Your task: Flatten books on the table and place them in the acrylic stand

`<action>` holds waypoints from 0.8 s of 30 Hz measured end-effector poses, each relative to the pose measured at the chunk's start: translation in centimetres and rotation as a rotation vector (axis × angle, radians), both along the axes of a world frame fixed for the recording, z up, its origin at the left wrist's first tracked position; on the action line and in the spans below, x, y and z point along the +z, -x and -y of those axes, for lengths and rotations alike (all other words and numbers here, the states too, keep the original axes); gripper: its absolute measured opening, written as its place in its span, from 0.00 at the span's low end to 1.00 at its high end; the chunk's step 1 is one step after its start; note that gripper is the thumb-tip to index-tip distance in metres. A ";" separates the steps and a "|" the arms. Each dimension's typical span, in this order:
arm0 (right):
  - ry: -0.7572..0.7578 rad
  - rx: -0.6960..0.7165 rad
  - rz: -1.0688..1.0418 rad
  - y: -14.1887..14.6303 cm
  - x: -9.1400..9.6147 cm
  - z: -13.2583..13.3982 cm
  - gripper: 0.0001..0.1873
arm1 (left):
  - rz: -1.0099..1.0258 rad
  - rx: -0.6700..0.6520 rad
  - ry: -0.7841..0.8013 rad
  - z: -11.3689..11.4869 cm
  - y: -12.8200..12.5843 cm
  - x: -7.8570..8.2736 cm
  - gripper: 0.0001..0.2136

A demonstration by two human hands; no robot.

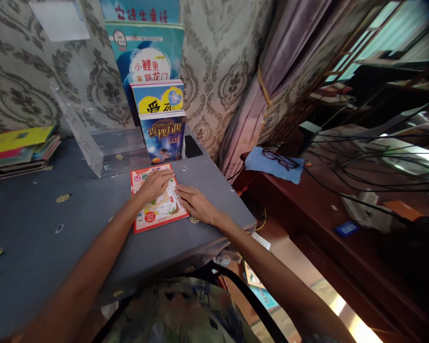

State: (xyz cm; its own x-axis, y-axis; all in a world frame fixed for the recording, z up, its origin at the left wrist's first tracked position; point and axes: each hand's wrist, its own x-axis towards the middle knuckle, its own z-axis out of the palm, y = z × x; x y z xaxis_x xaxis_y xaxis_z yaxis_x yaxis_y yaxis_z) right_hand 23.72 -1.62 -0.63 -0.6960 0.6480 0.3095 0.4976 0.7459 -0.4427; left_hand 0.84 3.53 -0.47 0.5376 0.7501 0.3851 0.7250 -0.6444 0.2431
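Observation:
A thin red-bordered picture book (160,209) lies flat on the grey-blue tablecloth (39,228). My left hand (154,185) rests palm down on its upper half, fingers stretched flat. My right hand (196,203) lies on the book's right edge, fingers extended and pressing on the cover. Just behind the book, several children's books stand upright in a tiered clear acrylic rack (103,147), the front one a dark blue book (162,137) and a yellow book (158,97) behind it.
A stack of colourful books (19,150) lies at the table's left. A black phone (193,146) lies by the rack. To the right, a wooden desk carries glasses (280,159) on a blue cloth (271,166) and tangled cables (361,162). A curtain (257,81) hangs behind.

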 end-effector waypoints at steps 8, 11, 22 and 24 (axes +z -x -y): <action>-0.016 0.001 -0.031 -1.3 0.8 3.6 0.22 | 0.003 -0.018 -0.029 0.0 0.1 -0.3 0.19; -0.026 0.001 -0.039 -1.7 0.8 4.6 0.21 | 0.007 -0.015 -0.038 0.0 0.1 -0.4 0.19; -0.095 -0.043 -0.182 -2.4 -0.5 5.9 0.16 | 0.011 0.007 -0.069 0.3 -0.2 -0.3 0.18; -0.099 -0.044 -0.189 -2.4 -0.5 5.9 0.16 | 0.013 0.000 -0.060 0.7 -0.3 0.0 0.17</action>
